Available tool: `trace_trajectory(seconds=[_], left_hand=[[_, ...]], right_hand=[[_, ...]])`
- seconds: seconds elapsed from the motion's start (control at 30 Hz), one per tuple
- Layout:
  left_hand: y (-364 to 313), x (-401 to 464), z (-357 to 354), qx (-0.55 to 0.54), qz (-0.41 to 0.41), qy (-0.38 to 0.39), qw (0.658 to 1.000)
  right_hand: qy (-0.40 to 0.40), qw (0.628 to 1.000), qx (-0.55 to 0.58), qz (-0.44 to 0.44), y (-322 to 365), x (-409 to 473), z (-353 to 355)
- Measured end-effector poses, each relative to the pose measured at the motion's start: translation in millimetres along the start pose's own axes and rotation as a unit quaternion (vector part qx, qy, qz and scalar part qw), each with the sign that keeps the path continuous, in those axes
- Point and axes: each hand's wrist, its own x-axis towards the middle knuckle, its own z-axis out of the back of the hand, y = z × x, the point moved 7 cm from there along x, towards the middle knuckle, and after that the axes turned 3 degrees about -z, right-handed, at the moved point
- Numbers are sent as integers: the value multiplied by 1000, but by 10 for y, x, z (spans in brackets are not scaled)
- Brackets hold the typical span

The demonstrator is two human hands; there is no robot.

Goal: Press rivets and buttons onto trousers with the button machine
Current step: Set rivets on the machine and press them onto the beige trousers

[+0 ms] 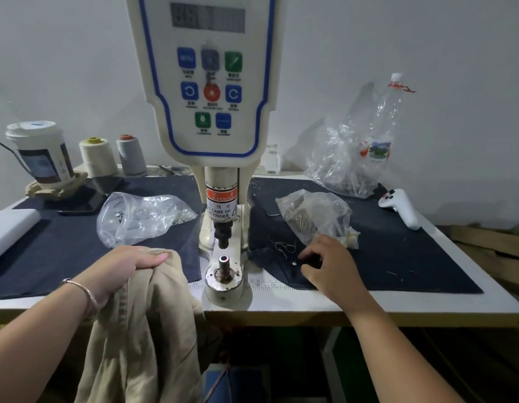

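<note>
Trousers (142, 315) bunched in the left hand (127, 264) wait at the desk's front edge while the right hand (328, 266), fingers curled, picks at a rivet (294, 263).

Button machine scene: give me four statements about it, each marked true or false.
1. The left hand grips beige trousers. True.
2. The trousers lie over the lower die. False: the die is bare; the trousers hang left of it.
3. The right hand reaches down to the dark cloth right of the machine. True.
4. Two thread cones stand right of the machine. False: they stand at its left.
</note>
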Motion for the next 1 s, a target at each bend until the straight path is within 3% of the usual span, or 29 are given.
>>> trace_trajectory(seconds=[0.63,0.7,0.8,0.9,1.0], left_hand=[[13,-47,-8,-27,12,1,1000],[-3,-52,-5,-19,11,-3,1000],[-36,-58,-6,-11,10,-7,1000],[-54,-63,-15,-7,12,-8,1000],[-54,-70,-7,-4,8,-11,1000]], right_hand=[[28,998,-38,34,73,15,-43],[0,1000,25,16,120,2,48],[-38,978,206,-13,362,-51,165],[19,949,314,12,804,-84,85],[71,947,307,59,1111,-96,-34]])
